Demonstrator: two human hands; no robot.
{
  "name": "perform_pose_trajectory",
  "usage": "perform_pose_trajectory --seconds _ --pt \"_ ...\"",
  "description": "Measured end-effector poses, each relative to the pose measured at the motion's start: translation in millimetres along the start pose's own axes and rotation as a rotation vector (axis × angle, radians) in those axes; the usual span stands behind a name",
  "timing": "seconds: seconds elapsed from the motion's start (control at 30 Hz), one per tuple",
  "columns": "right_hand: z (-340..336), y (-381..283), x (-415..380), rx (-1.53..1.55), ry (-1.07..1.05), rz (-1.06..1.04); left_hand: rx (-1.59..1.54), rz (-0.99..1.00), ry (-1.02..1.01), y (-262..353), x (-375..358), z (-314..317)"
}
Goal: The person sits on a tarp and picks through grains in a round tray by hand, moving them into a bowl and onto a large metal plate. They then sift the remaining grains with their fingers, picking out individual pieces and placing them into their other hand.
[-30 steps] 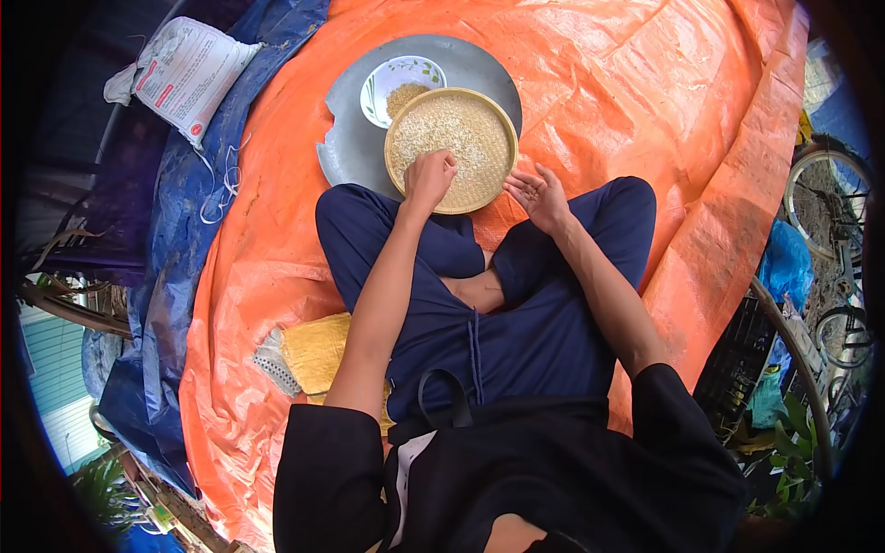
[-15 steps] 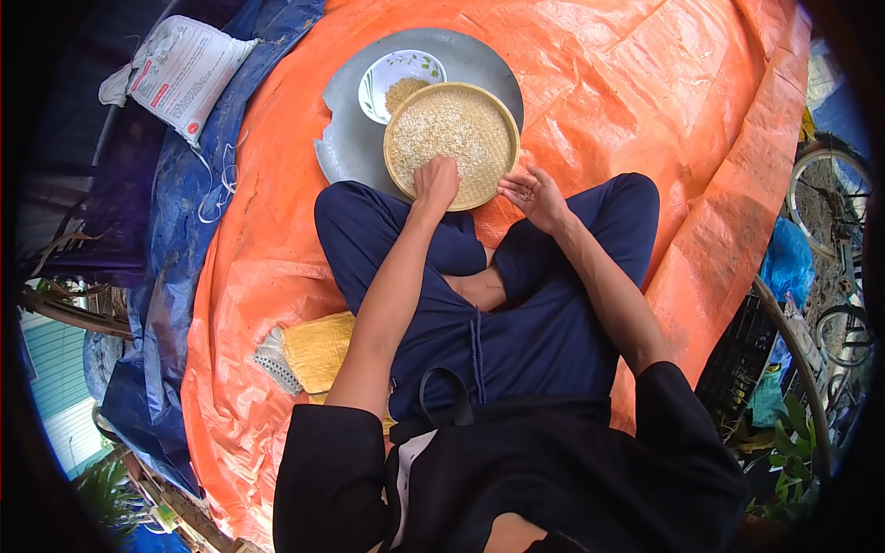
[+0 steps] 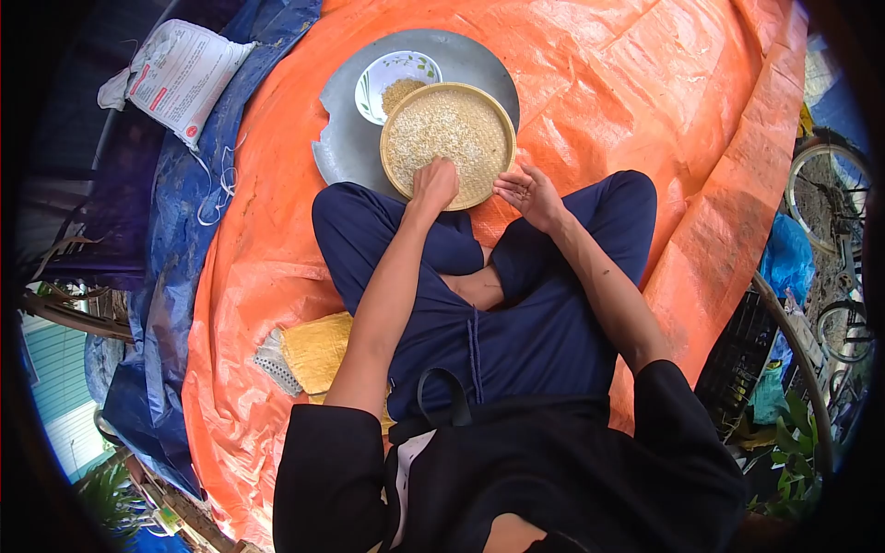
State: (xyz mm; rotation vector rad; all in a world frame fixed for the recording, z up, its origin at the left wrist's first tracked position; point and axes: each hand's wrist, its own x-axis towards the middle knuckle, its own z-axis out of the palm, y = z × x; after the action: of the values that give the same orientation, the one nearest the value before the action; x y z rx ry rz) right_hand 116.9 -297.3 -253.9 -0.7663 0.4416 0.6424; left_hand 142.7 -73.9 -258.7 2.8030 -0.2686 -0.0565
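Note:
A round woven basket holds a spread layer of pale grains. Over its near part is my left hand, the fingers curled down at the grains. What the fingertips hold, if anything, is hidden. My right hand is beside the basket's near right rim, palm turned up, fingers extended and slightly bent. Behind the basket, a white bowl with a green leaf pattern contains brownish grains. Bowl and basket rest on a grey round sheet with a broken left edge.
An orange tarp lies under everything, with a blue tarp along its left. A white printed sack lies at the upper left. Near my left thigh is a folded yellow cloth. To the right stand a bicycle wheel and a black crate.
The whole view has shifted very slightly. Both hands stay in nearly the same places, the left at the grains and the right beside the rim.

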Motion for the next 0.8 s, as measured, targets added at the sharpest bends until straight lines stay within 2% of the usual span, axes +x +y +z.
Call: perform_pose_trajectory --seconds 0.17,0.27,0.37,0.47,0.57,0.63,0.7,0.8 --pt "-2.9 0.5 2.0 0.016 -0.007 0.002 -0.475 -0.065 -0.058 1.0 8.0 -28.0" --pt "-1.3 1.1 2.8 0.013 -0.001 0.01 -0.643 -0.101 0.019 1.2 7.6 -29.3" --pt "-3.2 1.4 2.6 0.011 -0.009 0.009 -0.548 -0.146 0.041 -0.7 8.7 -33.5" --pt "-4.0 2.7 3.5 0.005 -0.036 0.012 -0.625 -0.154 0.01 7.2 10.3 -36.4" --pt "-1.5 4.6 3.8 0.002 -0.107 0.048 -1.014 -0.053 -0.186 26.9 7.1 -27.1" --pt "-1.1 6.4 3.6 -0.003 -0.194 0.076 -0.958 -0.045 -0.222 27.8 7.2 -24.2" --pt "0.7 8.3 2.1 -0.056 -0.163 0.068 -0.904 -0.038 -0.256 29.9 9.2 -21.7" --pt "1.3 6.5 1.0 -0.087 -0.15 0.065 -0.553 -0.088 -0.08 10.8 11.3 -19.4"
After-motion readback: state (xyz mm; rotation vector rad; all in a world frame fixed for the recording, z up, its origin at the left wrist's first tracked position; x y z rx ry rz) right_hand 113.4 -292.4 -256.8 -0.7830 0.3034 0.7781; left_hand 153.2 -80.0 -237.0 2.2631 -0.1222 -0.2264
